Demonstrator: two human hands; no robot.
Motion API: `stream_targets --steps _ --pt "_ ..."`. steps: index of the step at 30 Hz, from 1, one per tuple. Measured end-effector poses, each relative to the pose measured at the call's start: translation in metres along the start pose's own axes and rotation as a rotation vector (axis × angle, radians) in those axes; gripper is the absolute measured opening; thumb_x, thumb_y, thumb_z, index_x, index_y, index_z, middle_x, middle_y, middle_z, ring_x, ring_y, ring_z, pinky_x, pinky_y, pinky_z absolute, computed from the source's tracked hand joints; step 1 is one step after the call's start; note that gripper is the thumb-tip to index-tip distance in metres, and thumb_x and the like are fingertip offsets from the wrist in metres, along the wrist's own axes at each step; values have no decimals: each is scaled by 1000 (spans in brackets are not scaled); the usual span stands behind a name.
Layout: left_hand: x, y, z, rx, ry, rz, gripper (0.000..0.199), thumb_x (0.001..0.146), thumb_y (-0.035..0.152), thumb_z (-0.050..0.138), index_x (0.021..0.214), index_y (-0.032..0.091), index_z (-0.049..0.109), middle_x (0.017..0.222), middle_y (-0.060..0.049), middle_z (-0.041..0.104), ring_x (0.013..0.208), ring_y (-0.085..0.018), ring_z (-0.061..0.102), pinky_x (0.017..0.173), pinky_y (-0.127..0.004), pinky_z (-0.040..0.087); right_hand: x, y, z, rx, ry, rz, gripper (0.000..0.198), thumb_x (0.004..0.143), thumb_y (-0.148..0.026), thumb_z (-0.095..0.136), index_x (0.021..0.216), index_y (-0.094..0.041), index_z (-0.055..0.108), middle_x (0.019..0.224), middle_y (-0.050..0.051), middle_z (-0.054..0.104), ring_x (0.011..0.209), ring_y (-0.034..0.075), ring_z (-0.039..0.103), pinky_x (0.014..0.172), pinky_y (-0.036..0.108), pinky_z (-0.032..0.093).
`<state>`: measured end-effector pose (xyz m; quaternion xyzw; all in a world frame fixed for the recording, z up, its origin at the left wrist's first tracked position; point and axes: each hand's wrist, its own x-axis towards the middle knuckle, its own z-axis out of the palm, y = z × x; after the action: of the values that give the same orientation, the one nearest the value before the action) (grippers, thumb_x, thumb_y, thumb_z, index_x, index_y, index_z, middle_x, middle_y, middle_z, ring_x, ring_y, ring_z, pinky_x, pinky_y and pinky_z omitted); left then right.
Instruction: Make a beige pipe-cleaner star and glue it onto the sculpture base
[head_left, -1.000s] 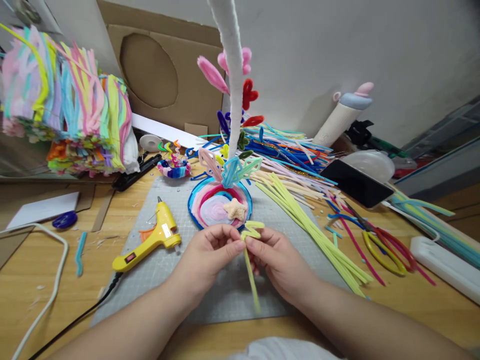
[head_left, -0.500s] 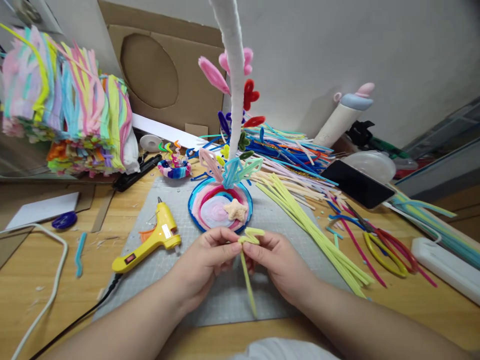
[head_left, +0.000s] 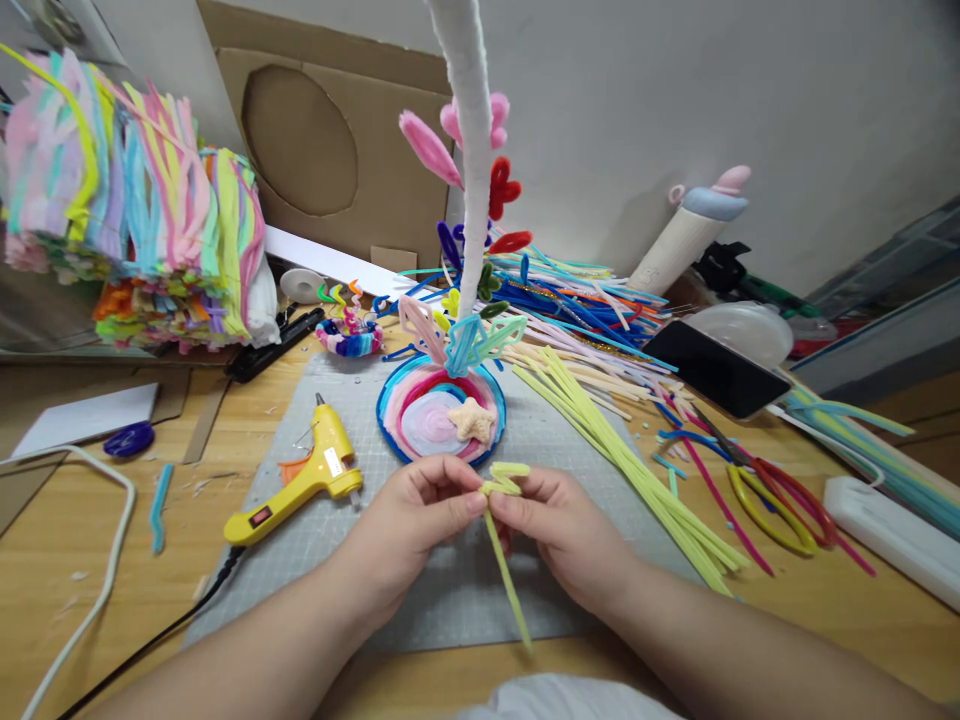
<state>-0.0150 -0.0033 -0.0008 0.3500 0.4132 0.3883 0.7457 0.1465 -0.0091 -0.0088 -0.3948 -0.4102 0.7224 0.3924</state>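
Both hands pinch one yellow-green pipe cleaner [head_left: 507, 570], bent into short zigzag folds at its top, with a straight tail hanging toward me. My left hand [head_left: 424, 520] grips it at the folds' left side between thumb and forefinger. From the right, my right hand [head_left: 559, 525] pinches the folded part. Just beyond my hands lies a round base [head_left: 401, 415] of coiled pipe cleaners in blue, pink and white, bearing a cream star [head_left: 472, 420]. Behind it rises a white wrapped stem [head_left: 473, 200] with coloured loops and petals around it.
A yellow glue gun [head_left: 315, 470] lies left on the grey cutting mat [head_left: 277, 570]. Right are loose yellow-green pipe cleaners [head_left: 637, 480], scissors [head_left: 772, 495], a phone [head_left: 716, 368] and a white power strip [head_left: 892, 540]. Bundled pipe cleaners [head_left: 150, 200] are stacked at the back left.
The hanging tail of the pipe cleaner has swung slightly to the right. Its folded top has dropped a little, and both hands keep their pinch.
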Motion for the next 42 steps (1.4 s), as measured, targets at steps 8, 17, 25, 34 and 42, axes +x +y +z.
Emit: stream_targets --steps 8,17,25,34,42 --pt "-1 -3 3 -72 27 22 20 65 24 79 73 16 62 70 1 66 63 -10 58 60 -22 43 0 4 0 -43 30 31 30 74 -43 70 69 -13 67 61 0 60 54 10 54 56 24 45" --pt "0 -1 7 -15 29 113 14 69 23 75 75 17 64 63 1 65 59 -12 59 57 -23 44 -1 3 6 -22 56 -17 34 73 -46 70 68 -14 61 61 -3 56 49 7 53 50 21 44" --pt "-11 -1 3 651 111 543 23 81 15 58 95 24 73 90 -6 67 87 -20 61 73 -28 46 -2 0 3 -31 116 -5 33 73 -46 70 67 -14 63 56 -3 55 47 8 51 49 22 42" --pt "-11 -2 5 497 117 423 10 80 22 60 85 20 69 82 -3 65 79 -18 60 70 -27 45 -1 -1 4 -72 68 8 33 73 -46 69 70 -14 62 60 -3 56 47 7 50 48 21 41" --pt "-2 7 4 214 38 76 27 68 38 72 63 16 56 54 4 57 51 -9 48 52 -21 36 -1 -3 5 -157 -53 54 35 74 -50 67 72 -15 59 65 -4 54 50 6 49 49 20 42"
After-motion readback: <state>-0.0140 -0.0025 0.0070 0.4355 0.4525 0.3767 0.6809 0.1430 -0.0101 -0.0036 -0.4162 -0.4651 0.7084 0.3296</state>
